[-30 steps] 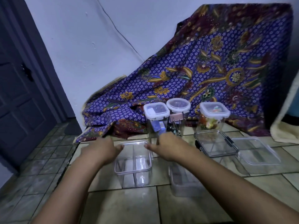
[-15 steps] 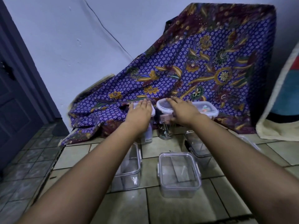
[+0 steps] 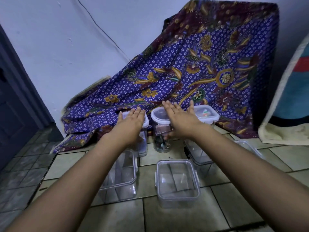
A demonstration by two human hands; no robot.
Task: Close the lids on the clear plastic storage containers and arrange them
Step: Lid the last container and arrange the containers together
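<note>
A blue-and-maroon floral batik cloth [image 3: 192, 77] draped across the centre and upper right, against a pale wall [image 3: 66, 39]. A thin dark cable [image 3: 107, 33] ran diagonally down that wall. A dark door [image 3: 15, 104] stood at left; beige floor tiles [image 3: 192, 220] filled the bottom; a cream-edged rug [image 3: 287, 104] leaned at the right edge.

Two hands [image 3: 132, 123] [image 3: 180, 122] reach forward. Three lidded containers [image 3: 145, 121] [image 3: 158, 114] [image 3: 207, 114] stand at twelve o'clock. Four empty clear containers [image 3: 123, 178] [image 3: 178, 181] [image 3: 199, 154] [image 3: 247, 144] sit nearer, on the floor. One patterned cloth [image 3: 192, 67] hangs behind.
</note>
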